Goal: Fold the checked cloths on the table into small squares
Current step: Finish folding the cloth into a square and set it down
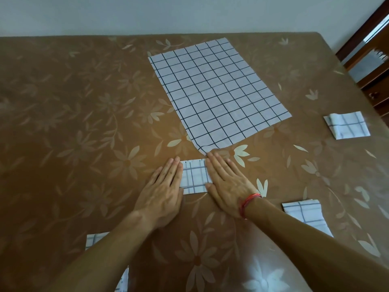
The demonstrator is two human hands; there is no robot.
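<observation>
Your left hand and right hand lie flat, fingers straight and together, pressing either side of the folded square on the table, just in front of you. If you lift off unevenly, its layers will likely spring open. Your right fingertips touch the near corner of the open cloth just beyond, so sliding forward could rumple it.

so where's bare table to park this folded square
Widest: the table left of the unfolded cloth. Smaller: between the far folded square and near folded square on the right. Crowded where left hand and right hand press.
</observation>
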